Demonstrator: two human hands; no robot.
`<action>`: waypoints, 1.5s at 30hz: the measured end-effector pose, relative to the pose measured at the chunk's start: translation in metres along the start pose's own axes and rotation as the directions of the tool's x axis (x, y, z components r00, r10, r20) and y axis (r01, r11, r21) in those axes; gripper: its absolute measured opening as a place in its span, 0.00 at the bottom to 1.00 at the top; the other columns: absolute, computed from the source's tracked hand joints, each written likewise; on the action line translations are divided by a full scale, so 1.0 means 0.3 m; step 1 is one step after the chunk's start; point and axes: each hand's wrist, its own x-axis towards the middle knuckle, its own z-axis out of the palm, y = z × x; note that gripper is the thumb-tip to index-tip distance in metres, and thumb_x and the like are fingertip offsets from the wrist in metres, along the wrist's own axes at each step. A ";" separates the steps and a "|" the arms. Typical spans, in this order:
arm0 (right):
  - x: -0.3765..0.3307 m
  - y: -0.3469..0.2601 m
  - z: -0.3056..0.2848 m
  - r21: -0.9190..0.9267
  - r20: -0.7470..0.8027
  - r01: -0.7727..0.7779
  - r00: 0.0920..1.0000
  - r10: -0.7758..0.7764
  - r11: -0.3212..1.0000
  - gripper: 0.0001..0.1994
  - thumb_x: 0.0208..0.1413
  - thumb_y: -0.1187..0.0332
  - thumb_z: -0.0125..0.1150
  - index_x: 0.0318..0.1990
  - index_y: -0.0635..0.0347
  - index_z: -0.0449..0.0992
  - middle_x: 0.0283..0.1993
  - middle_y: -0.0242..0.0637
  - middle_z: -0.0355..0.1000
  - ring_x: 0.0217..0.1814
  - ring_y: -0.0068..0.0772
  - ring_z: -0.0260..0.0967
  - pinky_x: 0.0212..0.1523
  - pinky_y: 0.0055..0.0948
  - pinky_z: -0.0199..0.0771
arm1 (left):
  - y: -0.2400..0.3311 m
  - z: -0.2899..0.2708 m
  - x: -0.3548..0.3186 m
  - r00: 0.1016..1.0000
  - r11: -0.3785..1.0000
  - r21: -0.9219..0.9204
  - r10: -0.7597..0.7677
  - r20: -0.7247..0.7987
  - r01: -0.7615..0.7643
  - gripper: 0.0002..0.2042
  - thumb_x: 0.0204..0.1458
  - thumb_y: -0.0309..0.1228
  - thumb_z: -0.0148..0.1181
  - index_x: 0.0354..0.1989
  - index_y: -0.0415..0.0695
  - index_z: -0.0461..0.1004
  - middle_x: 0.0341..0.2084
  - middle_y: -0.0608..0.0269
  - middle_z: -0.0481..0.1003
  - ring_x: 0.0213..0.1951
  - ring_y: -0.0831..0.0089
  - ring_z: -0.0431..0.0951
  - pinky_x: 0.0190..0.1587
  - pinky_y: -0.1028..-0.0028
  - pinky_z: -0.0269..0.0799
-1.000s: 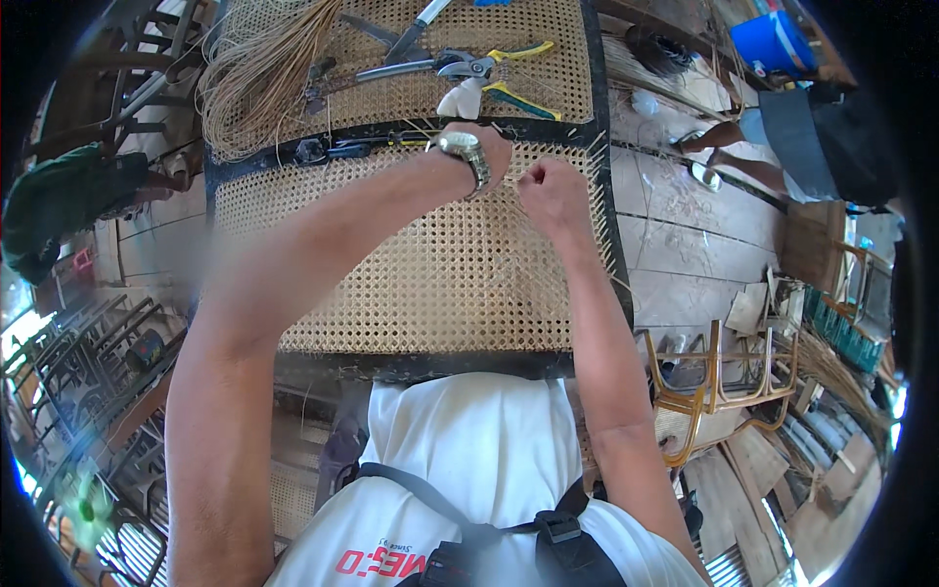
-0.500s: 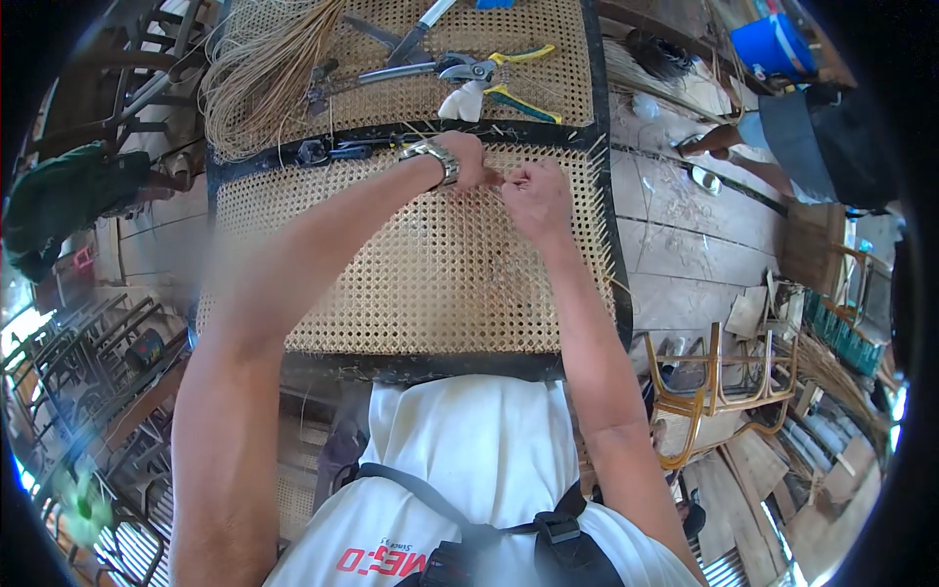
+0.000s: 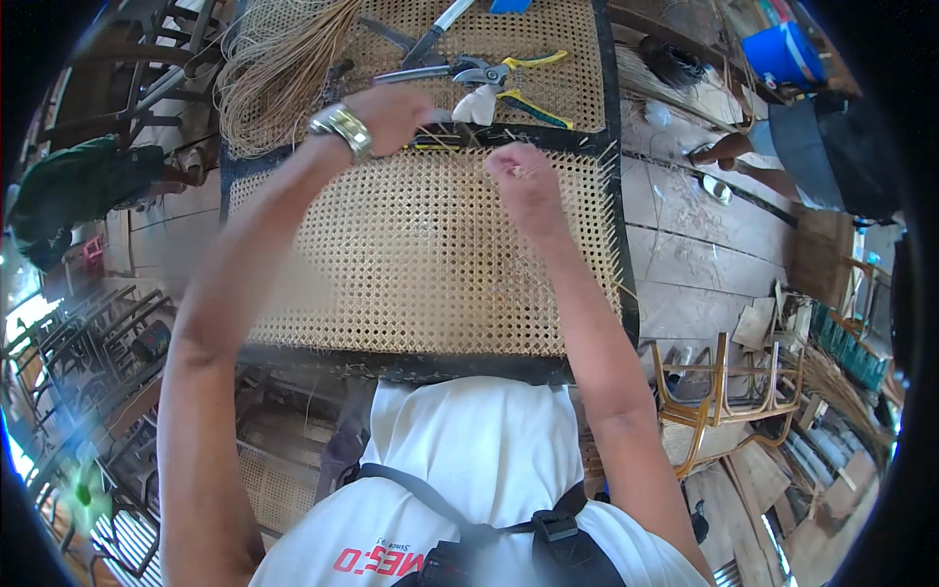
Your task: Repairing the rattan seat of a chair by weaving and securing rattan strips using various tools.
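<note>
A woven cane panel (image 3: 411, 264) in a black frame lies before me, with cane ends sticking out along its right edge. My left hand (image 3: 391, 115), a metal watch on its wrist, is over the frame's dark crossbar (image 3: 577, 140). Its fingers are blurred, so its grip is unclear. Close above the panel's far right part, my right hand (image 3: 529, 188) is closed with curled fingers; what they hold is hidden. Beyond the crossbar rest pruning shears (image 3: 484, 74) with yellow and green handles, a white scrap (image 3: 476, 105) and a bundle of cane strands (image 3: 279, 78).
A larger cutting tool (image 3: 430, 44) lies at the far end of the frame. Another person (image 3: 822, 147) is at the right, and one in dark green (image 3: 83, 196) at the left. Chair frames (image 3: 719, 391) stand at lower right; a blue bucket (image 3: 782, 56) is at far right.
My left hand has moved left and away from my right hand, out over the crossbar. My right hand has shifted only slightly and stays closed.
</note>
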 end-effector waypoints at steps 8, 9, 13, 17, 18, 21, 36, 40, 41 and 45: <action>0.025 0.028 -0.050 -0.110 -0.089 0.054 0.994 -0.064 0.992 0.08 0.57 0.70 0.66 0.43 0.59 0.80 0.40 0.41 0.73 0.40 0.42 0.72 0.43 0.34 0.74 | 0.200 0.126 0.021 0.984 1.000 -0.014 -0.017 0.175 0.020 0.15 0.65 0.44 0.50 0.46 0.48 0.77 0.28 0.51 0.81 0.32 0.52 0.83 0.36 0.54 0.76; -0.001 0.041 -0.051 -0.181 -0.033 0.121 0.991 -0.129 0.976 0.08 0.56 0.70 0.67 0.43 0.58 0.80 0.40 0.41 0.72 0.41 0.43 0.72 0.44 0.35 0.74 | 0.204 0.117 0.022 0.991 0.998 -0.039 -0.049 0.127 0.055 0.15 0.65 0.43 0.49 0.47 0.48 0.77 0.28 0.51 0.81 0.32 0.52 0.83 0.36 0.54 0.76; -0.005 0.059 -0.007 -0.163 -0.016 0.106 0.994 -0.110 0.981 0.09 0.52 0.69 0.70 0.41 0.58 0.80 0.37 0.39 0.72 0.42 0.40 0.71 0.47 0.35 0.73 | 0.154 0.113 0.025 0.987 0.989 0.060 -0.137 0.079 0.132 0.13 0.64 0.40 0.48 0.49 0.49 0.76 0.29 0.49 0.81 0.33 0.50 0.82 0.37 0.53 0.76; 0.041 -0.055 -0.036 0.616 0.114 -0.292 0.952 0.284 0.732 0.08 0.55 0.67 0.70 0.39 0.60 0.81 0.36 0.39 0.75 0.38 0.31 0.73 0.42 0.30 0.73 | 0.174 0.097 0.006 0.976 0.979 0.124 -0.177 0.125 0.162 0.11 0.63 0.39 0.51 0.45 0.51 0.77 0.30 0.50 0.81 0.35 0.50 0.83 0.39 0.52 0.77; 0.043 -0.043 -0.053 0.614 0.110 -0.290 0.952 0.285 0.734 0.08 0.55 0.67 0.70 0.39 0.60 0.81 0.36 0.39 0.75 0.38 0.31 0.73 0.42 0.30 0.73 | 0.194 0.089 0.005 0.970 0.982 0.099 -0.174 0.171 0.159 0.11 0.62 0.39 0.52 0.44 0.51 0.78 0.31 0.50 0.81 0.37 0.51 0.83 0.40 0.52 0.77; 0.042 -0.066 -0.123 -0.055 -0.046 -0.358 0.933 0.356 0.932 0.15 0.53 0.60 0.70 0.29 0.67 0.81 0.26 0.43 0.77 0.25 0.30 0.72 0.36 0.32 0.74 | 0.220 0.112 0.016 0.979 0.985 0.155 -0.099 0.178 0.071 0.11 0.60 0.39 0.54 0.40 0.49 0.80 0.31 0.52 0.81 0.37 0.53 0.83 0.41 0.53 0.77; 0.015 -0.006 -0.104 -0.413 -0.070 -0.237 0.971 0.229 0.879 0.13 0.47 0.62 0.68 0.28 0.65 0.81 0.38 0.50 0.75 0.42 0.47 0.74 0.45 0.38 0.74 | 0.353 0.090 0.095 0.933 0.893 0.417 0.011 0.359 -0.170 0.11 0.52 0.32 0.61 0.38 0.40 0.83 0.36 0.49 0.83 0.39 0.56 0.85 0.41 0.59 0.82; 0.016 0.014 -0.108 -0.309 0.033 -0.294 0.947 0.319 0.905 0.09 0.46 0.65 0.68 0.27 0.62 0.82 0.36 0.52 0.74 0.44 0.51 0.73 0.49 0.42 0.73 | 0.306 0.145 0.051 0.956 0.972 0.235 -0.045 0.289 -0.025 0.11 0.56 0.34 0.59 0.41 0.42 0.84 0.41 0.49 0.83 0.45 0.55 0.84 0.44 0.57 0.82; 0.013 0.033 -0.091 -0.341 0.015 -0.280 0.953 0.302 0.898 0.09 0.47 0.64 0.68 0.27 0.62 0.82 0.38 0.52 0.73 0.44 0.51 0.72 0.50 0.42 0.73 | 0.301 0.155 0.042 0.962 0.981 0.195 -0.055 0.268 0.002 0.11 0.57 0.34 0.58 0.41 0.42 0.84 0.40 0.48 0.83 0.45 0.54 0.84 0.45 0.58 0.81; 0.010 -0.005 -0.047 -0.373 0.020 -0.267 0.955 0.295 0.889 0.10 0.49 0.64 0.68 0.29 0.62 0.82 0.41 0.49 0.72 0.47 0.50 0.71 0.52 0.42 0.72 | 0.286 0.165 0.079 0.935 0.989 0.148 -0.057 0.349 0.005 0.12 0.57 0.37 0.58 0.37 0.43 0.84 0.37 0.47 0.83 0.42 0.52 0.84 0.44 0.58 0.79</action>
